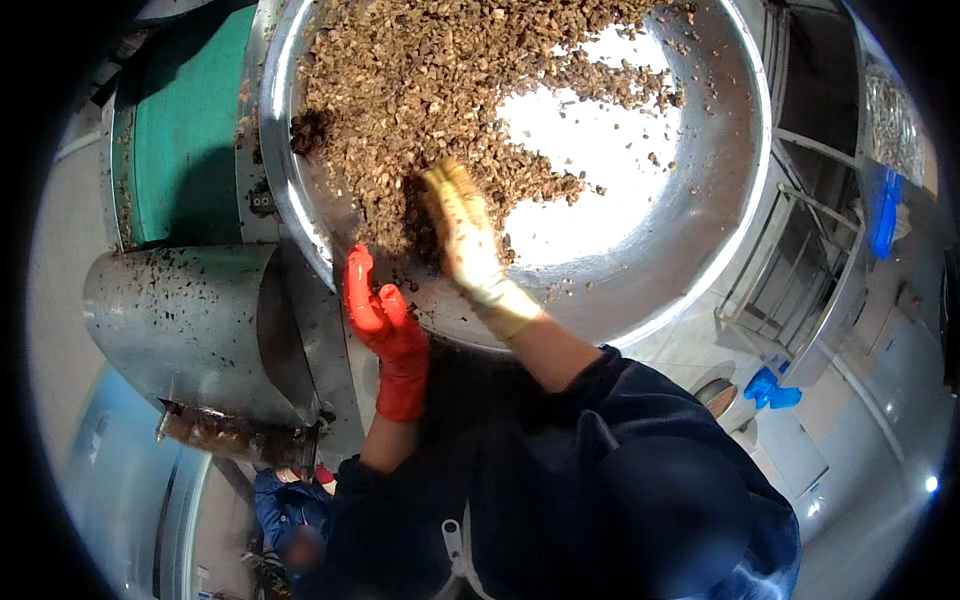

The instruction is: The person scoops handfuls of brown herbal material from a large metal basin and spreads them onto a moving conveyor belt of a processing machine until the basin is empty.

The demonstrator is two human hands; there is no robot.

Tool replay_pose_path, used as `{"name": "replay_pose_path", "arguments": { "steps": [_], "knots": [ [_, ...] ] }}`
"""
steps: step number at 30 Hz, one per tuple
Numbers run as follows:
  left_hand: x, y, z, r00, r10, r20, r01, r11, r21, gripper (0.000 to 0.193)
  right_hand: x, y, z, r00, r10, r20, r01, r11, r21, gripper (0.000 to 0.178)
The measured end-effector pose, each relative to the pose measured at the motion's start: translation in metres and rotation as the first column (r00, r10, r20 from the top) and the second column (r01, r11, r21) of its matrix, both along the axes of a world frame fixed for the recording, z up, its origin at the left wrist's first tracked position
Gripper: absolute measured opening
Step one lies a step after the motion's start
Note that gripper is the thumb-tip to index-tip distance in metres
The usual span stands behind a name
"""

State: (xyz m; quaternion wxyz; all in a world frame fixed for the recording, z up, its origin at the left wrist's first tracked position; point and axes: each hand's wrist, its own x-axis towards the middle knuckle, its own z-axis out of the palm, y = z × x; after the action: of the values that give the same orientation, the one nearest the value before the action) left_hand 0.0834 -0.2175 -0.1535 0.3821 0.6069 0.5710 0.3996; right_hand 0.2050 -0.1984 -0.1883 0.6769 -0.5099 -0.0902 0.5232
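A wide, shiny metal basin is spread with loose brown chopped pieces, heaped thickest at its left and far side. My right hand, in a pale yellow glove, reaches over the near rim. Its fingers are stretched out and touch the near edge of the heap, with nothing gripped. To its left, my left hand wears a red rubber glove and sits at the basin's near left rim. The left fingers are slightly bent and apart, holding nothing. Whether they touch the rim I cannot tell.
A green conveyor belt runs left of the basin, with a speckled curved metal cover at its near end. Metal racks stand at the right, near blue plastic. Another person in dark blue is at lower left.
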Motion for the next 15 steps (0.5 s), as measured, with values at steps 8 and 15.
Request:
{"name": "replay_pose_path", "arguments": {
  "steps": [8,15],
  "knots": [
    [-0.012,0.01,0.001,0.969,-0.058,-0.241,0.082,0.993,0.091,0.043,0.115,-0.209,-0.078,0.334,0.911,0.242,0.194,0.184,-0.963,0.059],
    [-0.01,0.016,-0.001,0.977,-0.101,-0.188,0.114,0.992,0.058,0.052,0.012,-0.112,-0.013,0.844,0.393,0.366,-0.241,0.886,-0.395,0.051]
  ]
}}
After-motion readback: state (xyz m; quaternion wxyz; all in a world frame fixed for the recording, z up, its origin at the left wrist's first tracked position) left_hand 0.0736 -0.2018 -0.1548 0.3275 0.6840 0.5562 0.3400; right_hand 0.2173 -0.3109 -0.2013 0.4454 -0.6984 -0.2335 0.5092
